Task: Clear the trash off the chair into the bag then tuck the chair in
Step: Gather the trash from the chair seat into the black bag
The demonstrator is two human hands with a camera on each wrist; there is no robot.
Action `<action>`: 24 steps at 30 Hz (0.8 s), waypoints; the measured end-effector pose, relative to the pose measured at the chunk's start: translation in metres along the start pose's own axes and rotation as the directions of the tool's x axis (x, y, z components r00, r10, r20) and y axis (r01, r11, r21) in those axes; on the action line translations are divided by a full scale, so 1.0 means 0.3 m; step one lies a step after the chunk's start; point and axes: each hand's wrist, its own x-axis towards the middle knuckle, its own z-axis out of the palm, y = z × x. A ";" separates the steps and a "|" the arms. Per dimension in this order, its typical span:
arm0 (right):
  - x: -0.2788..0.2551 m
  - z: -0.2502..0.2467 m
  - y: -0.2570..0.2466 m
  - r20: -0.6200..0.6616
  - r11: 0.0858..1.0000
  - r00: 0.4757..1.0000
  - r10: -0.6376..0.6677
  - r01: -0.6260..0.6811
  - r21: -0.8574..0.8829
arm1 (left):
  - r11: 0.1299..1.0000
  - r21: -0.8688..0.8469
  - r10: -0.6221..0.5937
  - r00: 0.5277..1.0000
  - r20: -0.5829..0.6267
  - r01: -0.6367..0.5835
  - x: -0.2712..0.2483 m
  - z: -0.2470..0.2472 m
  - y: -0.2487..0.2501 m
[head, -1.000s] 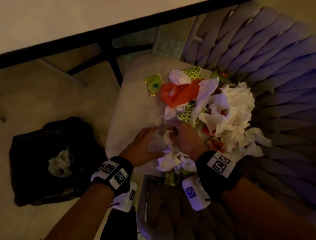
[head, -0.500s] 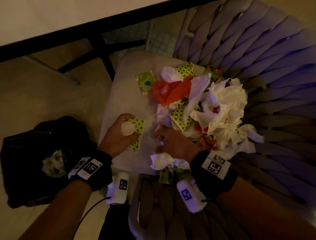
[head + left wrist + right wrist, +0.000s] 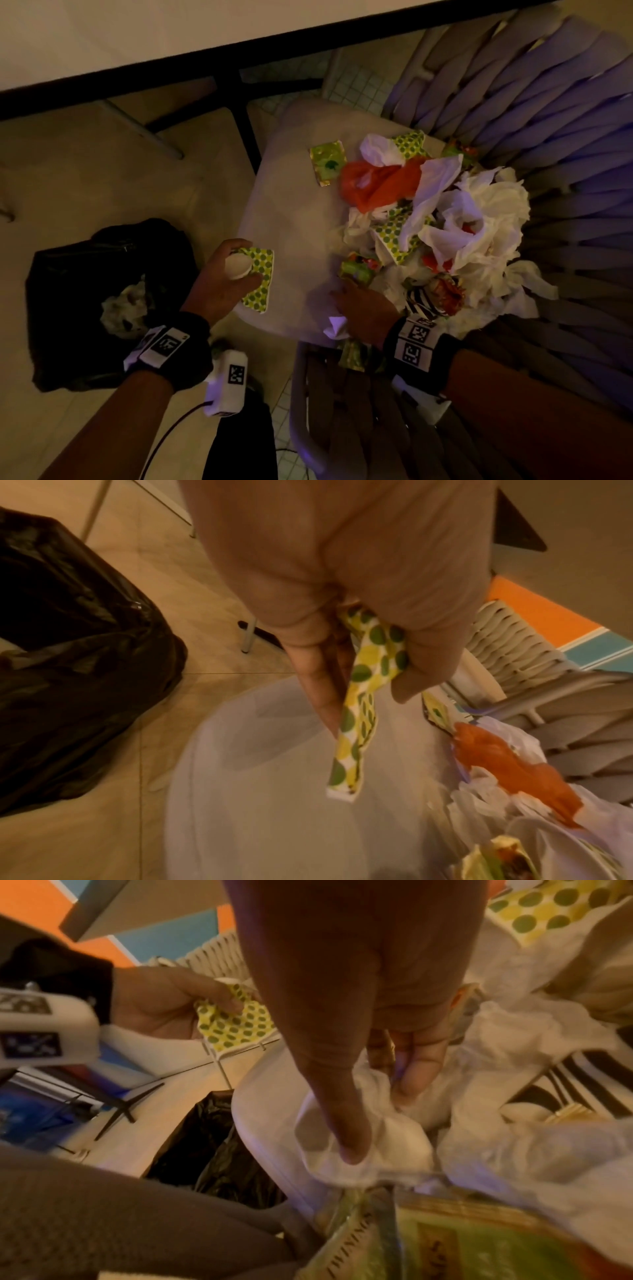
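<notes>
A heap of trash (image 3: 472,219) (white tissues, dotted napkins, orange plastic (image 3: 380,185), wrappers) covers the right half of the chair's pale seat (image 3: 291,192). My left hand (image 3: 245,270) hovers over the seat's left edge. It grips a green polka-dot napkin (image 3: 262,274) (image 3: 359,696) and a white wad (image 3: 238,267). My right hand (image 3: 356,305) is at the heap's near edge, fingers curled into a white tissue (image 3: 337,325) (image 3: 363,1139). The black bag (image 3: 85,298) stands open on the floor to the left, with crumpled paper inside.
A white table with a dark edge (image 3: 239,54) and black legs (image 3: 246,137) stands beyond the chair. The chair's woven back (image 3: 565,120) curves round the right side. A green packet (image 3: 327,164) lies apart on the seat. A tea wrapper (image 3: 462,1245) hangs at the seat's near edge.
My left hand has pulled out of the heap and moved left toward the bag with the dotted napkin and white wad. The right hand stays at the heap's near edge.
</notes>
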 end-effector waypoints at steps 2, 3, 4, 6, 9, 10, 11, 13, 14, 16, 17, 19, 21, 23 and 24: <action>-0.007 0.001 -0.011 -0.039 0.997 0.999 0.013 -0.015 -0.076 | 1.000 -0.004 -0.024 1.000 -0.010 0.024 -0.012 -0.015 -0.016; -0.010 0.001 -0.023 -0.106 0.992 0.994 0.007 -0.020 -0.122 | 0.999 -0.008 -0.036 0.999 -0.016 0.036 -0.020 -0.024 -0.021; -0.020 -0.005 -0.033 -0.137 0.985 0.991 -0.009 -0.015 -0.170 | 0.999 -0.011 -0.046 0.999 -0.019 0.046 -0.026 -0.028 -0.025; -0.032 -0.013 -0.042 -0.130 0.983 0.991 -0.009 -0.015 -0.184 | 0.998 -0.013 -0.067 0.997 -0.032 0.066 -0.040 -0.044 -0.034; -0.036 -0.065 -0.038 0.024 0.990 0.999 -0.033 0.036 -0.137 | 0.996 -0.020 -0.084 0.995 -0.056 0.083 -0.057 -0.074 -0.053; -0.034 -0.095 -0.049 0.062 0.993 0.997 -0.054 0.060 -0.101 | 0.996 -0.025 -0.087 0.994 -0.062 0.086 -0.062 -0.089 -0.061; -0.035 -0.125 -0.060 0.085 0.995 0.994 -0.068 0.073 -0.061 | 0.996 -0.027 -0.090 0.994 -0.069 0.088 -0.066 -0.100 -0.066; -0.038 -0.194 -0.092 0.062 0.992 0.997 -0.047 0.039 0.122 | 0.995 -0.030 -0.102 0.991 -0.091 0.100 -0.072 -0.132 -0.086; -0.031 -0.226 -0.123 0.042 0.977 0.999 -0.032 0.022 0.210 | 0.994 -0.033 -0.110 0.988 -0.104 0.107 -0.081 -0.161 -0.106; -0.043 -0.305 -0.154 0.025 0.939 0.999 -0.023 0.013 0.343 | 0.991 -0.047 -0.129 0.984 -0.119 0.124 -0.085 -0.175 -0.113; -0.030 -0.336 -0.189 0.026 0.908 0.999 -0.040 0.026 0.418 | 0.989 -0.054 -0.144 0.980 -0.136 0.138 -0.093 -0.198 -0.125; 0.025 -0.378 -0.293 0.025 0.827 0.996 -0.085 0.057 0.559 | 0.983 -0.058 -0.181 0.969 -0.167 0.174 -0.115 -0.261 -0.163; 0.108 -0.403 -0.411 0.030 0.792 0.993 -0.114 0.072 0.606 | 0.970 -0.091 -0.238 0.951 -0.199 0.224 -0.139 -0.331 -0.210; 0.200 -0.400 -0.539 0.057 0.773 0.987 -0.148 0.080 0.629 | 0.944 -0.178 -0.313 0.924 -0.221 0.277 -0.166 -0.414 -0.268; 0.246 -0.388 -0.607 0.074 0.763 0.983 -0.166 0.080 0.641 | 0.925 -0.230 -0.353 0.908 -0.226 0.303 -0.179 -0.464 -0.304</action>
